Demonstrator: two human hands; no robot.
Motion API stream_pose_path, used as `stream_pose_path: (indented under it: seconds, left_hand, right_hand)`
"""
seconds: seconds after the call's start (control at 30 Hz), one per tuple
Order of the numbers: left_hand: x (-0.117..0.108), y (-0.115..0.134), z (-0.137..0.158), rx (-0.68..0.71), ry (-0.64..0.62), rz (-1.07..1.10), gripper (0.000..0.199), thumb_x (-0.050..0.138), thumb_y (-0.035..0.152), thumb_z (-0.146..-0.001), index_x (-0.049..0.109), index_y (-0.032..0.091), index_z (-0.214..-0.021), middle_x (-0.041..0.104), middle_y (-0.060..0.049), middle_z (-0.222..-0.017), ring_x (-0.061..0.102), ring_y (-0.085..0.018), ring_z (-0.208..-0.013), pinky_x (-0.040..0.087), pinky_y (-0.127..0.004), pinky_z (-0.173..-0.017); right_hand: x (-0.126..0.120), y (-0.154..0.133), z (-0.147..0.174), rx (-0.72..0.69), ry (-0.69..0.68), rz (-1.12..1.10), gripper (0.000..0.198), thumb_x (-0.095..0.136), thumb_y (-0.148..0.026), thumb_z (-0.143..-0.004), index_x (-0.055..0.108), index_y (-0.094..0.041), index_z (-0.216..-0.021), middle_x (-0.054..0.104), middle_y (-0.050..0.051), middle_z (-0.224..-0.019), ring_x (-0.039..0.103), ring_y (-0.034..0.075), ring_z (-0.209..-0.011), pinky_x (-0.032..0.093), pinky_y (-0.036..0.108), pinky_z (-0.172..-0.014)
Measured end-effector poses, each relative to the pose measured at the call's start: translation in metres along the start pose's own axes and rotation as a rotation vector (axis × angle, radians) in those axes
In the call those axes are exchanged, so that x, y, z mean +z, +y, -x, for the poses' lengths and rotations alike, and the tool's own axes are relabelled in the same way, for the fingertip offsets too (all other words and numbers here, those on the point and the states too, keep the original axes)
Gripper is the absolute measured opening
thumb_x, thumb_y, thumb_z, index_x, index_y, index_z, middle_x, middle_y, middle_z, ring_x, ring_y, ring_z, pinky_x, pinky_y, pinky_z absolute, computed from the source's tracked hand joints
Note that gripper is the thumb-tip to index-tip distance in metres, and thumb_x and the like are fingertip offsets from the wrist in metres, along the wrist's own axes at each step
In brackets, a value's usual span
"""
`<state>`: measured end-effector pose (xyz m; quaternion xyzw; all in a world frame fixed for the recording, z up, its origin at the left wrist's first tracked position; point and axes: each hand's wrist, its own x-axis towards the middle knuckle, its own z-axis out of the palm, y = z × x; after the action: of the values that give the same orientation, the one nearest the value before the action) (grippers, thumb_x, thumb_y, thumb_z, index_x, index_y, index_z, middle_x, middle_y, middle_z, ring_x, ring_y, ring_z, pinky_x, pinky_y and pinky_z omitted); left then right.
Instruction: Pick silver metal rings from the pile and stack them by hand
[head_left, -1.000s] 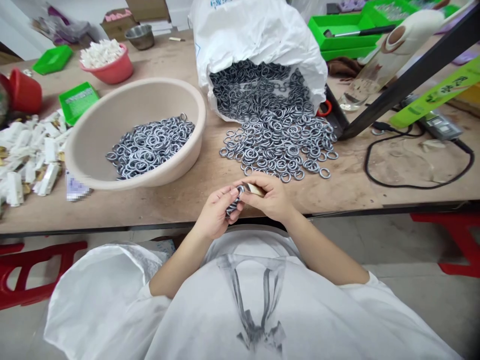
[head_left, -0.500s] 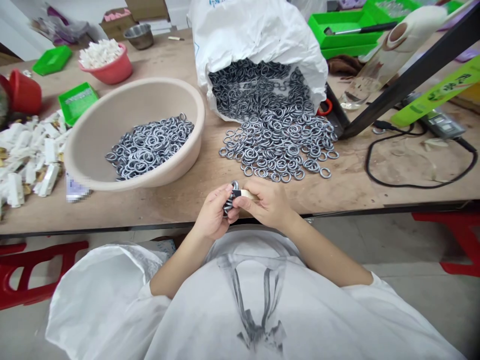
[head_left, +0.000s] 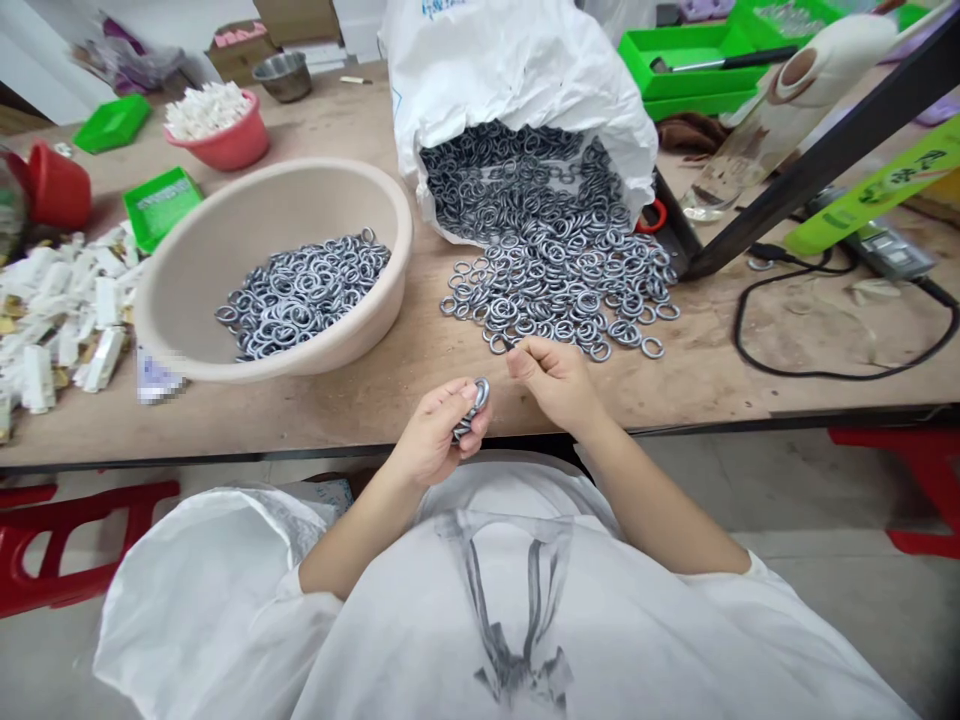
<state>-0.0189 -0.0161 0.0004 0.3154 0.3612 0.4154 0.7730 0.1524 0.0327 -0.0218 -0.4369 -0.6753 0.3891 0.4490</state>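
Near the table's front edge my left hand [head_left: 439,430] is closed around several metal rings [head_left: 480,395]; one stands up between thumb and fingers. My right hand [head_left: 555,385] is a little to the right and higher, apart from the left, with fingers curled. It is closed on a small tool, most of it hidden in the palm; only a dark tip shows by the pile. Just beyond my right hand lies a heap of loose grey rings [head_left: 570,285], spilling from a white sack [head_left: 517,70]. A beige basin [head_left: 180,290] at left holds many like rings.
White pieces [head_left: 56,320] lie heaped at the far left, near green trays [head_left: 161,208] and a pink bowl [head_left: 232,145]. On the right are a dark metal bar [head_left: 810,170], a looped black cable [head_left: 840,375] and a clear bottle [head_left: 739,160].
My right hand has drawn away from the left, up and to the right, toward the pile. The tool's pale handle and dark flat end showed before. My left hand still holds rings.
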Motion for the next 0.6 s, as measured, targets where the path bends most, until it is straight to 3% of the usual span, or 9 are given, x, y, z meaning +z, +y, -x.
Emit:
stream_pose_path:
  seconds: [0.1,0.27,0.6]
  left_hand:
    - [-0.003,-0.001,-0.003,0.041,0.043,0.004,0.038,0.074,0.047,-0.078,0.051,0.016,-0.074,0.048,0.005,-0.058,0.036,-0.003,-0.041,0.025,-0.015,-0.037]
    - [-0.005,-0.005,-0.006,0.067,0.104,0.063,0.036,0.076,0.045,-0.076,0.053,0.018,-0.079,0.045,0.007,-0.052,0.037,-0.005,-0.039,0.026,-0.015,-0.037]
    - [-0.002,-0.006,-0.005,0.034,0.08,0.136,0.036,0.078,0.043,-0.075,0.054,0.019,-0.084,0.046,0.007,-0.053,0.038,-0.005,-0.039,0.028,-0.014,-0.035]
  right_hand:
    - [0.003,-0.01,0.007,-0.074,-0.088,-0.051,0.054,0.05,-0.064,-0.092,0.047,-0.02,-0.063,0.039,-0.004,-0.058,0.036,0.01,-0.056,0.028,0.026,-0.055]
    - [0.009,-0.026,0.018,-0.251,-0.158,0.105,0.048,0.054,-0.054,-0.095,0.052,-0.019,-0.062,0.046,-0.002,-0.06,0.042,0.011,-0.059,0.029,0.027,-0.059]
    - [0.011,-0.024,0.018,-0.292,-0.114,0.185,0.049,0.052,-0.055,-0.095,0.05,-0.02,-0.062,0.046,-0.002,-0.06,0.041,0.012,-0.059,0.028,0.028,-0.06]
